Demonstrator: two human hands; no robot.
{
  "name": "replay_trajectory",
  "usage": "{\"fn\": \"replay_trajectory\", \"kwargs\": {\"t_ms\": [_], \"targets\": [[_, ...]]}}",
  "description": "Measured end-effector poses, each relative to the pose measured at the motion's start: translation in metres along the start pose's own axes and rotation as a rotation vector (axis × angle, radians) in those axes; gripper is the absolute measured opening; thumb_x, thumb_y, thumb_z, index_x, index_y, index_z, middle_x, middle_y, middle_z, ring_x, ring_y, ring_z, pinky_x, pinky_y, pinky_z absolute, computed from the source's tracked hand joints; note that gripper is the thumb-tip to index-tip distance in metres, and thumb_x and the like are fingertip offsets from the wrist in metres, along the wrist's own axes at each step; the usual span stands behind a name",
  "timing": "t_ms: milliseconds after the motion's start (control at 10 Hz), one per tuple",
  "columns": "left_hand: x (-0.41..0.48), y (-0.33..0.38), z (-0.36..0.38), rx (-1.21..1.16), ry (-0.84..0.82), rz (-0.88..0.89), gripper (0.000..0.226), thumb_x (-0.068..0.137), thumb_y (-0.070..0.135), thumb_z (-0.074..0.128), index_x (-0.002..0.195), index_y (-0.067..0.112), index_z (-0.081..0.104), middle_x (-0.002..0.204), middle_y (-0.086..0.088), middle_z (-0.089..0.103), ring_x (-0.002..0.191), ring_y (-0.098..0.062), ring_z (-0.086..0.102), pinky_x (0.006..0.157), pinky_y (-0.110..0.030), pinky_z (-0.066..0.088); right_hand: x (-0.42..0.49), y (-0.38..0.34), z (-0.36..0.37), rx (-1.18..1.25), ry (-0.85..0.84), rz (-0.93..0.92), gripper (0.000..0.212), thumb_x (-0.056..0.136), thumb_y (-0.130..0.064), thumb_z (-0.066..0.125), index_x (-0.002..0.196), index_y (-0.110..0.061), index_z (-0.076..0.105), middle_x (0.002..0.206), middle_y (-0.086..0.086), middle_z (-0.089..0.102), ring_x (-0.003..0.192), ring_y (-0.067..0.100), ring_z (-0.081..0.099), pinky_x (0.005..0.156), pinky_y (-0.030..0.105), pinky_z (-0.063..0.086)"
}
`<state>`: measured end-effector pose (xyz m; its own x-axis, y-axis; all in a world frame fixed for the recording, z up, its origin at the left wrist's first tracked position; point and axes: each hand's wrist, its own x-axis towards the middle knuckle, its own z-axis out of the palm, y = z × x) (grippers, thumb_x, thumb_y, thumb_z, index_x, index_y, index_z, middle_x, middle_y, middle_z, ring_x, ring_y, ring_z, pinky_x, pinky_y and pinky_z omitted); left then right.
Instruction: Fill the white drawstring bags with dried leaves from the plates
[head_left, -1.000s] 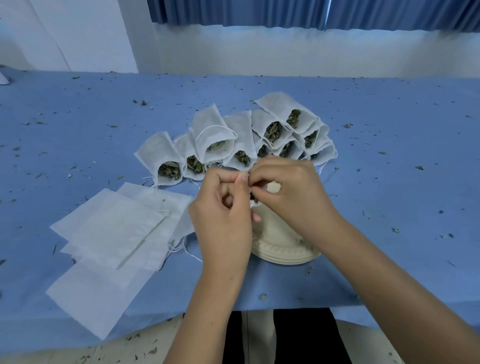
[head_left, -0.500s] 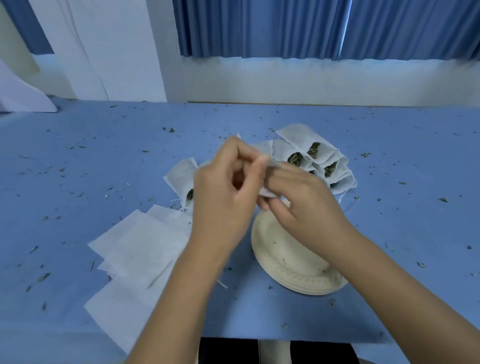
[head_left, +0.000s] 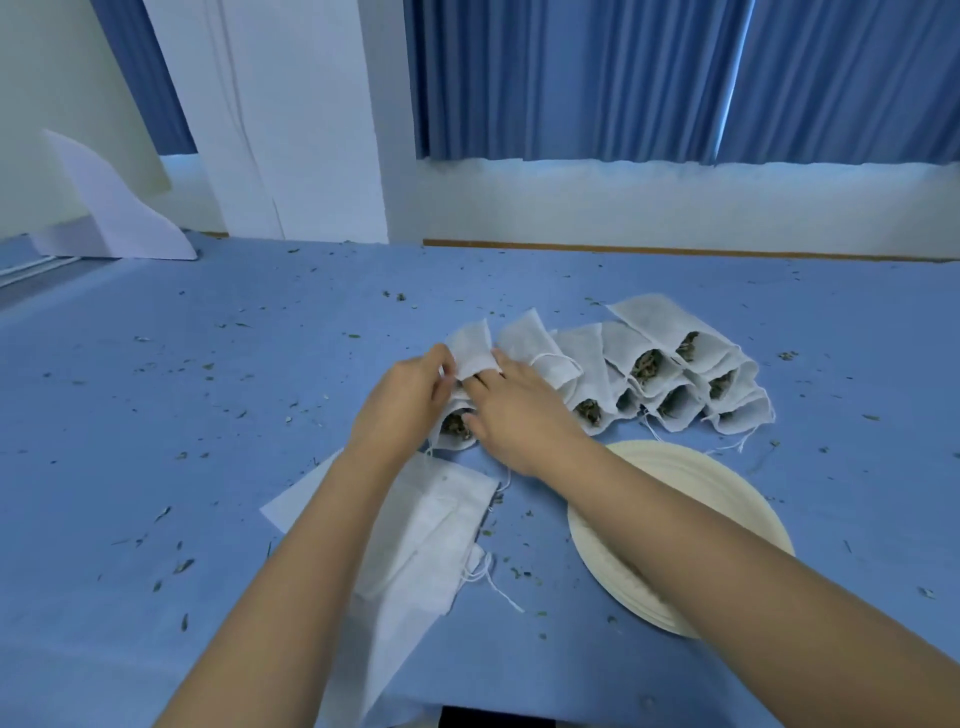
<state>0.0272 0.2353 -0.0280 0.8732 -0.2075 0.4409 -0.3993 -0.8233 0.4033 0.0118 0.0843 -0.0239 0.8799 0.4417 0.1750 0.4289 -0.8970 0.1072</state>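
Table (head_left: 156, 415) under blue cloth is seen across the lower view, with blue curtains (head_left: 571, 78) behind it. Stack of cream plates (head_left: 727, 483) is set at front right, partly crossed by the right forearm. Flat empty bags (head_left: 431, 525) are piled just left of the plates, under the left forearm. Filled bags (head_left: 675, 374) are laid in an overlapping row beyond the plates, with dried leaves (head_left: 644, 366) shown at their mouths. At the row's left end, one white drawstring bag (head_left: 472, 345) is held up. Its left edge is pinched by the curled fingers of the left hand (head_left: 405, 400). Its lower right edge is touched by the stretched fingers of the right hand (head_left: 519, 415); a grip there cannot be told. Leaf crumbs (head_left: 400, 297) are scattered over the cloth.
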Motion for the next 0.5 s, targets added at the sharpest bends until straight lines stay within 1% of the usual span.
{"fn": "replay_trajectory", "kwargs": {"t_ms": [100,200,300,400,500], "targets": [[-0.007,-0.003,0.007,0.028,0.008,-0.019,0.009,0.099,0.017,0.049,0.103,0.010,0.053,0.074,-0.010,0.059,0.067,-0.031,0.054,0.059,-0.041,0.044,-0.002,-0.003,0.004,0.008,0.056,-0.025,0.042,0.101,-0.032,0.037,0.137,-0.010,0.040,0.135,0.007,0.047,0.126,0.029,0.038,0.105,0.031,0.021],[-0.009,-0.001,0.007,0.044,0.040,-0.023,0.008,0.099,0.018,0.048,0.102,0.012,0.052,0.073,-0.009,0.059,0.065,-0.029,0.054,0.057,-0.039,0.042,-0.004,-0.002,0.006,-0.004,0.090,-0.033,0.044,0.100,-0.029,0.039,0.139,-0.010,0.038,0.137,0.006,0.045,0.131,0.031,0.034,0.106,0.033,0.021],[-0.009,0.003,0.008,0.049,0.053,-0.083,0.007,0.099,0.019,0.048,0.101,0.013,0.052,0.073,-0.009,0.059,0.065,-0.029,0.054,0.054,-0.035,0.039,-0.010,-0.006,0.006,0.045,0.102,-0.031,0.044,0.100,-0.030,0.039,0.141,-0.013,0.036,0.138,0.000,0.044,0.137,0.031,0.029,0.107,0.033,0.020],[-0.009,0.009,0.004,-0.020,0.065,-0.163,0.009,0.099,0.023,0.050,0.102,0.015,0.054,0.075,-0.006,0.059,0.068,-0.026,0.055,0.055,-0.033,0.040,-0.021,-0.008,-0.001,0.162,0.166,-0.043,0.043,0.099,-0.025,0.041,0.142,-0.016,0.040,0.140,-0.004,0.046,0.135,0.026,0.032,0.105,0.030,0.024],[-0.028,0.011,-0.001,-0.060,0.256,-0.154,0.017,0.097,0.030,0.051,0.111,0.022,0.055,0.093,0.002,0.053,0.083,-0.017,0.055,0.061,-0.030,0.042,-0.043,-0.001,-0.021,0.457,0.283,0.012,0.034,0.096,-0.020,0.050,0.129,-0.015,0.058,0.135,-0.005,0.057,0.129,0.013,0.041,0.107,0.026,0.029]]}}
